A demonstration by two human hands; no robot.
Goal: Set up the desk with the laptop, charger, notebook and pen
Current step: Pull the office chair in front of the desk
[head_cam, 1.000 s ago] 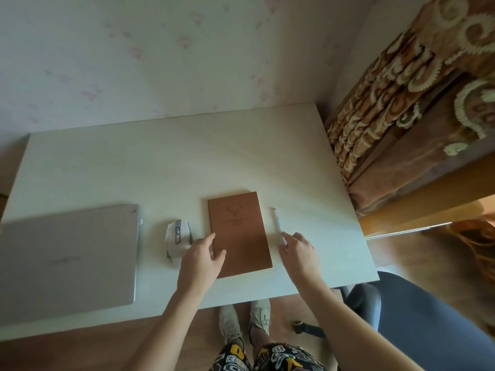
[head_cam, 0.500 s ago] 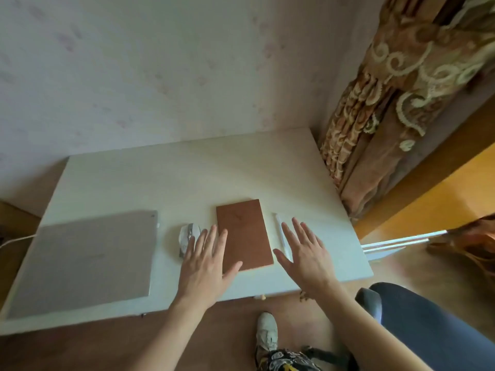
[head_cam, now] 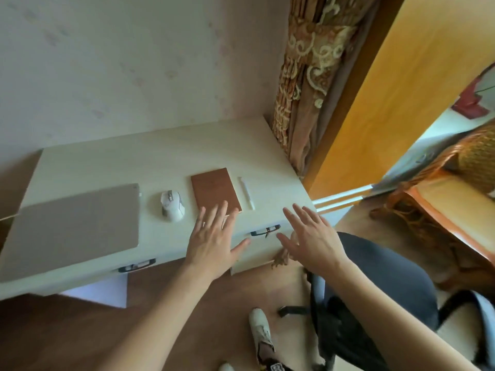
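While both arms are reaching fwd from the near edge, a white shoe (head_cam: 261, 328) is showing on the wood floor below, w/ a dark office chair (head_cam: 385, 285) sitting near right. Left hand (head_cam: 214, 236) is hanging w/ fingers spread wide, palm down, gripping nothing; its fingertips are overlapping the near end of the notebook in view, though contact can't be told. Right hand (head_cam: 312, 238) is likewise splayed flat and empty, hanging over the desk's near right corner, apart from the pen. Two dark drawer handles are showing on the front of the desk (head_cam: 150, 156), one between the hands, one further left.

On the desktop, the closed silver laptop (head_cam: 72, 223) is lying at the left, lid down, w/ a thin white cable running off its left side; charger itself can't be made out. Just right of it a white mouse (head_cam: 172, 205) is sitting. Right of the mouse the brown notebook (head_cam: 214, 187) is lying closed, and just beside its right edge the white pen (head_cam: 246, 192) is lying roughly parallel to it, not touching.

Farther back, a pale wall is rising behind the desk, w/ a patterned brown curtain (head_cam: 308, 76) hanging at the far right corner.
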